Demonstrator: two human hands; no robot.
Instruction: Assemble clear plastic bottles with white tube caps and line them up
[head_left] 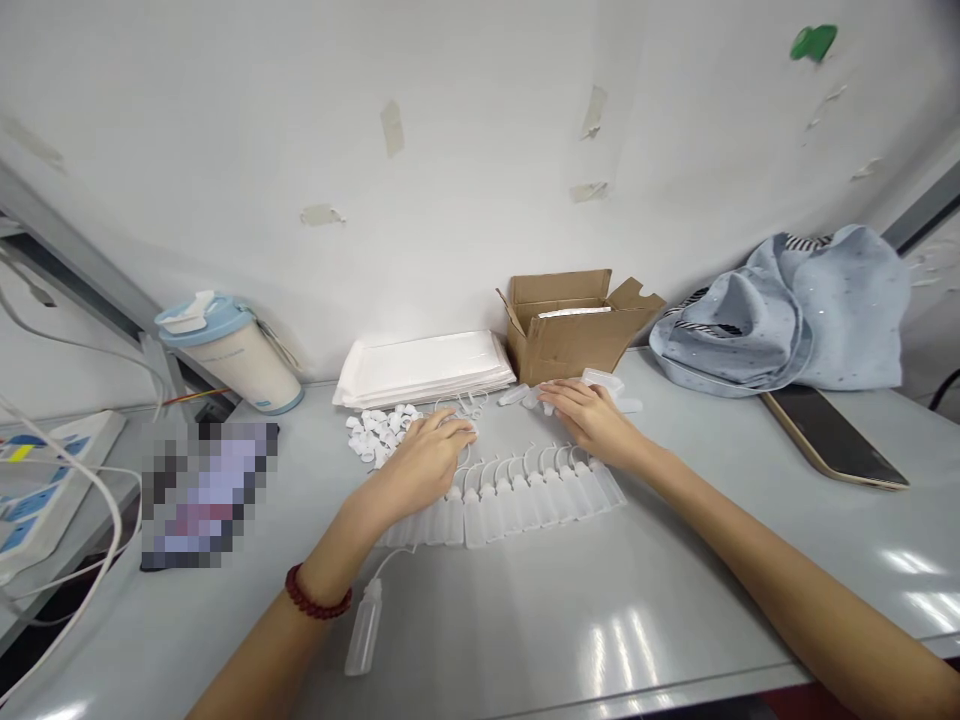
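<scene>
Several clear plastic bottles with thin curved tubes (pixel 525 500) lie side by side in a row on the grey table. One more such bottle (pixel 364 632) lies apart, nearer the front edge. My left hand (pixel 427 460) is over the row's left part, beside a pile of small white caps (pixel 373 436), fingers bent over thin clear tubes; what its fingertips hold, if anything, is hidden. At the box's foot, my right hand (pixel 585 415) rests on loose clear bottles (pixel 604 381), its fingers extended over them; its fingertips are partly hidden among the plastic.
Behind the hands are a stack of white sheets or bags (pixel 424 368) and an open cardboard box (pixel 566 345). A tumbler (pixel 240 355) and a pixelated item (pixel 214 495) are at left. At right lie a blue cloth bag (pixel 780 310) and a phone (pixel 836 435).
</scene>
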